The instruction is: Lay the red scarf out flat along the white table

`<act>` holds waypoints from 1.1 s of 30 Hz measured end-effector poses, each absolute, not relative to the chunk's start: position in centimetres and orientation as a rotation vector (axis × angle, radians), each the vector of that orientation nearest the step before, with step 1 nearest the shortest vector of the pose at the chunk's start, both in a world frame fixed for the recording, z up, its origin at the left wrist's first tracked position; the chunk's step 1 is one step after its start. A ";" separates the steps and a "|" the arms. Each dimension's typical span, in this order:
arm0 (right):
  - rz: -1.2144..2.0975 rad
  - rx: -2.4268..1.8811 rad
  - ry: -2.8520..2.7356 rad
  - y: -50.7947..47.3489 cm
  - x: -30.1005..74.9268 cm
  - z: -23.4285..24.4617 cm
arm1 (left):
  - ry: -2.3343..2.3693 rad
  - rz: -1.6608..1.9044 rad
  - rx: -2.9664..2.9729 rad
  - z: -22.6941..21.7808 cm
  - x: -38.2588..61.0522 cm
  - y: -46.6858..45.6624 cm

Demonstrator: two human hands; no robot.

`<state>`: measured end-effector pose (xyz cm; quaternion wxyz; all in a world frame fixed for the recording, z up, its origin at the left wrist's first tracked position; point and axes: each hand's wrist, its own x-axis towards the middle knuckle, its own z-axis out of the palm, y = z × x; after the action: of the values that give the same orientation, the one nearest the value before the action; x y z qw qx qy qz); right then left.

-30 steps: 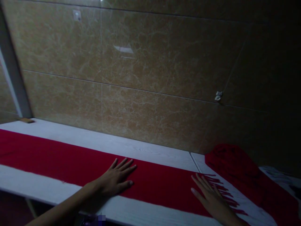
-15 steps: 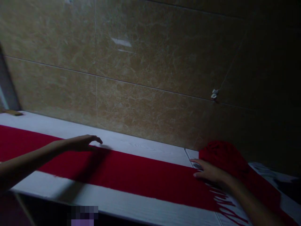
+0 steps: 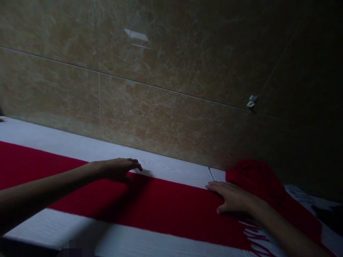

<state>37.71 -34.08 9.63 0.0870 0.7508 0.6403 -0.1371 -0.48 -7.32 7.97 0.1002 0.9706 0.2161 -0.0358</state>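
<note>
Fingers: left hand loosely bent, empty, over long red cloth scarf; right hand spread, empty, near its fringe
Scarf: on white wood-grain table, apparently already laid flat
Fringe: strands loose, seemingly unarranged

Bare arms outstretched, a person leans both hands into the frame from opposite lower corners. The left arm slants up from the left edge to a nearly straight wrist, the left hand raised, its fingers close together and curled down at the tips, thumb beneath. The right arm angles in from the lower right, the right hand palm down, fingers pointing left, thumb splayed apart. The hands are well apart, both unclenched.
</note>
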 end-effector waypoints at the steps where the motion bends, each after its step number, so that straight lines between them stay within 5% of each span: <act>1: -0.404 2.232 1.900 -34.1 37.6 9.7 | 0.631 -0.127 2.874 8.0 0.5 -7.7; 33: -0.621 2.150 1.721 -31.5 40.0 8.7 | 0.664 -0.697 2.734 8.1 12.0 -11.0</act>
<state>39.99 -31.52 8.73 0.1586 0.7518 0.6020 -0.2173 11.98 -10.98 8.11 0.1214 0.9362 0.2274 -0.2388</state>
